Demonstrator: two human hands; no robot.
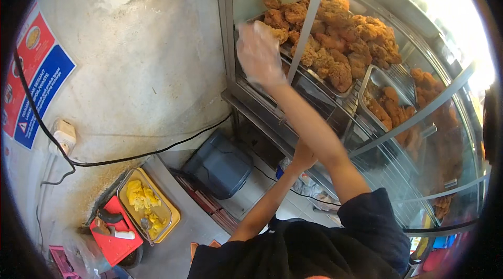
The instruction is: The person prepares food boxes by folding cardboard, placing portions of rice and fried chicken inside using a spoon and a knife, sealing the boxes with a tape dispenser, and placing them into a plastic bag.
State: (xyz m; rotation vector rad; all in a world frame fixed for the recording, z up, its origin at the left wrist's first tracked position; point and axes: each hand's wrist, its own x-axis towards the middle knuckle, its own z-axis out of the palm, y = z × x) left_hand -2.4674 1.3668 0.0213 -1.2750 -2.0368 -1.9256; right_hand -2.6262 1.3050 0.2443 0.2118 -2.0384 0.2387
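My right hand point(260, 54), in a clear plastic glove and blurred, reaches up to the opening at the left end of a glass display warmer point(227, 15). Just beyond its fingers lies a heap of fried chicken pieces point(334, 35) on a metal tray. One light-brown fried piece point(278, 34) is right beside the hand; I cannot tell whether the fingers touch or hold it. My left hand point(304, 158) is lower, near the warmer's front edge, partly hidden behind my right forearm. What its fingers do is hidden.
A smaller metal tray point(367, 82) holds more fried chicken. At lower left are a yellow-rimmed tray point(173, 212) of yellow food and a red cutting board point(114, 239) with a knife point(123, 235). A dark grey bin point(222, 165) stands below; a black cable point(157, 153) runs along the wall.
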